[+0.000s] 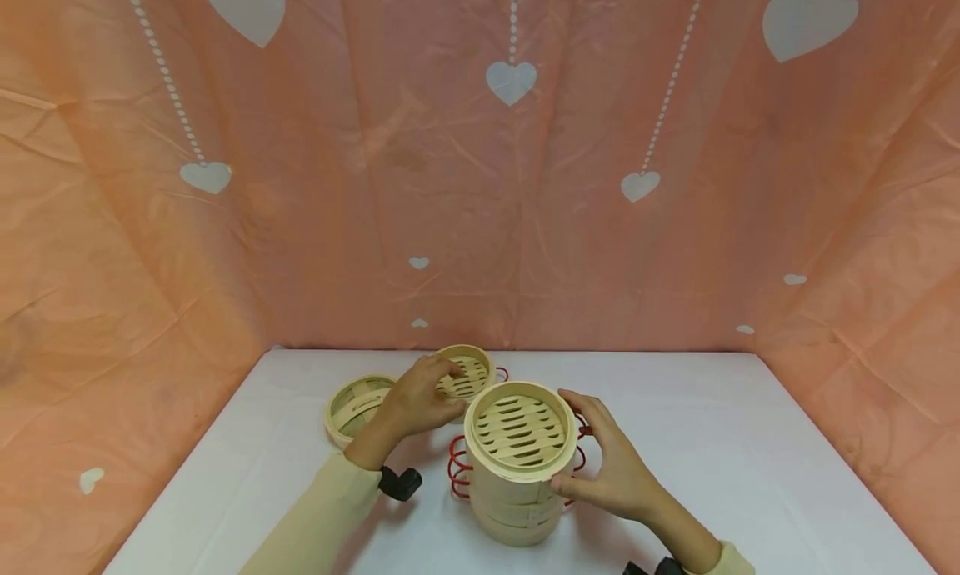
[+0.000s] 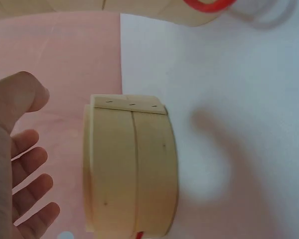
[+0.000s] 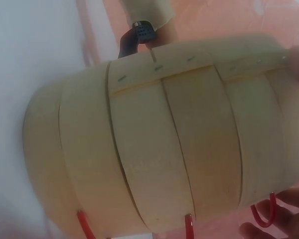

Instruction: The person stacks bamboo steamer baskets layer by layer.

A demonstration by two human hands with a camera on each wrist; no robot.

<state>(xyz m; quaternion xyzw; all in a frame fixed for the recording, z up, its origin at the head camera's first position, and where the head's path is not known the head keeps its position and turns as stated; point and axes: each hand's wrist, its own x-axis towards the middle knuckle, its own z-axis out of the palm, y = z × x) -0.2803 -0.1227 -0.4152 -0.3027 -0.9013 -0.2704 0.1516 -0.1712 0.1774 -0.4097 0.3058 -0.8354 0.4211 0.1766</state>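
A stack of round bamboo steamer baskets [image 1: 517,504] with red loop handles [image 1: 456,468] stands near the table's front, slatted floor facing up in the top tier. My right hand [image 1: 617,467] grips this stack by its upper right side, thumb at the front of the rim and fingers farther back near a red handle. Behind the stack is another slatted steamer basket [image 1: 474,382]. Above its near left side hovers my left hand [image 1: 420,398], fingers loosely bent and holding nothing. In the left wrist view that hand is apart from the basket's side wall [image 2: 134,164].
A round bamboo lid [image 1: 358,408] with a strip across its top lies at the left, partly behind my left forearm. The white table [image 1: 705,442] meets a pink cloth backdrop [image 1: 585,258] with pale hearts at its far edge.
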